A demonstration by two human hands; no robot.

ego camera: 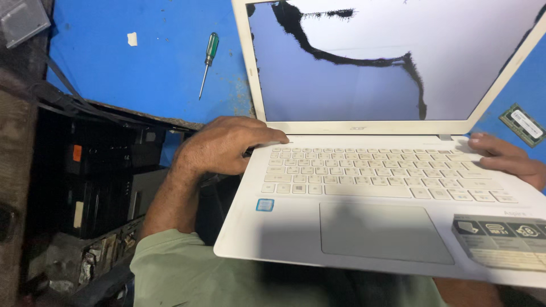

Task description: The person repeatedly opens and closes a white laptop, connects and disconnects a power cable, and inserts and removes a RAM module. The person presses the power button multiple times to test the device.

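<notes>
A green-handled screwdriver (206, 62) lies on my blue tabletop (142, 68), tip pointing down-left, with a small pale scrap (132, 38) well apart to its left. A green memory module (522, 124) with a white label sits on the blue at the far right, and a grey box corner (21, 20) shows top left. Below the worn table edge I see dark shelves (96, 170) packed with black gear, an orange tag (77, 152) on one piece, plus cables (62, 91) draped over the edge.
</notes>
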